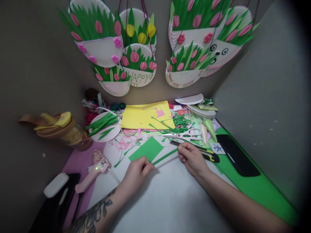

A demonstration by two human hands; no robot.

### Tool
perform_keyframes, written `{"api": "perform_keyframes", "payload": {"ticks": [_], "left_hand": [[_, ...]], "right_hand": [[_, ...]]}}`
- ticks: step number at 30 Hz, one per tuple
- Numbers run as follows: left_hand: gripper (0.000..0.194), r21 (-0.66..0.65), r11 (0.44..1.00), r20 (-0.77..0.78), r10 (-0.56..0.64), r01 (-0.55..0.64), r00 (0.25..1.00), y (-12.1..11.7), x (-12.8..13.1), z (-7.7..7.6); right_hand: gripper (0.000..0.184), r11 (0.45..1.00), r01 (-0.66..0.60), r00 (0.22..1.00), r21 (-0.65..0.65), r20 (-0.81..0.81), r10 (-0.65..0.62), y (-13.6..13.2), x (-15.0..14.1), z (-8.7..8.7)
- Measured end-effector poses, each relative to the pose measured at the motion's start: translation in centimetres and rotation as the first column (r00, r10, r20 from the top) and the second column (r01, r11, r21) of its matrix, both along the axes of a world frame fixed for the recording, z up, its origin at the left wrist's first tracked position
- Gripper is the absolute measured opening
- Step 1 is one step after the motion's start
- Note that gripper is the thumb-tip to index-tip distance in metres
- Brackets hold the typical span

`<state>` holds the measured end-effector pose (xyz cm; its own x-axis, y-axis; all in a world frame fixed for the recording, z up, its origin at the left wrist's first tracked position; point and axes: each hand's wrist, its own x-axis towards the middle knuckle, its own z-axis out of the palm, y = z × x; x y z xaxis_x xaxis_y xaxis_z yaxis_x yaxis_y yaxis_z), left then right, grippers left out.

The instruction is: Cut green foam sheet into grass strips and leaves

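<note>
A narrow green paper strip (166,157) is stretched between my two hands above the white work surface. My left hand (138,171) pinches its near left end, and my right hand (190,157) pinches the far right end. Just beyond my left hand lies a green paper rectangle (147,149). White-handled scissors (191,132) rest behind my right hand, blades pointing left. A black and yellow utility knife (211,156) lies partly hidden beside the right hand's fingers.
A pink glue gun (93,173) with a lit green light lies at left. Cut green leaves lie on a paper plate (93,137). Yellow paper (143,113) and green scraps (181,124) lie behind. Decorated paper-plate pockets (102,53) hang above. A black object (236,155) lies right.
</note>
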<state>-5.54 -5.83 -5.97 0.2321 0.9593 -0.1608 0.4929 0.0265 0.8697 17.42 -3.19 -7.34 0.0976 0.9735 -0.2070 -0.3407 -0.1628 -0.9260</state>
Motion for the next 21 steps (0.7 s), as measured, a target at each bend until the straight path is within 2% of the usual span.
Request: {"api": "perform_keyframes", "payload": {"ticks": [5, 8, 10, 13, 15, 17, 21], "left_hand": [[0.023, 0.062, 0.997, -0.026, 0.037, -0.036, 0.999, 0.0, -0.5, 0.0], [0.025, 0.073, 0.996, -0.012, 0.046, -0.045, 0.999, 0.0, -0.5, 0.3], [0.022, 0.068, 0.997, 0.028, 0.024, -0.025, 0.999, -0.1, -0.2, 0.6], [0.027, 0.035, 0.999, 0.127, 0.017, -0.021, 0.992, -0.5, 0.7, 1.4], [0.032, 0.029, 0.998, 0.18, 0.047, -0.053, 0.982, -0.9, 1.5, 1.9], [0.029, 0.039, 0.995, 0.214, 0.081, -0.092, 0.973, -1.1, 2.5, 2.5], [0.029, -0.05, 0.989, 0.235, 0.144, -0.136, 0.961, -1.2, 4.3, 2.8]], "right_hand": [[0.031, 0.997, 0.065, 0.994, -0.033, -0.082, -0.068, 0.5, 0.7, -0.1], [0.033, 0.997, 0.05, 0.988, -0.057, -0.142, -0.057, 0.3, 0.6, 0.2], [0.035, 0.998, -0.017, 0.983, -0.067, -0.186, 0.004, -0.3, 0.1, 0.4], [0.036, 0.979, -0.194, 0.963, -0.059, -0.202, 0.179, -1.8, -1.2, 0.5], [0.035, 0.954, -0.299, 0.944, -0.027, -0.157, 0.292, -2.7, -1.9, 0.4], [0.031, 0.934, -0.358, 0.932, 0.013, -0.06, 0.358, -3.4, -2.3, 0.4], [0.028, 0.925, -0.378, 0.916, 0.036, 0.161, 0.368, -3.8, -2.2, 0.6]]}}
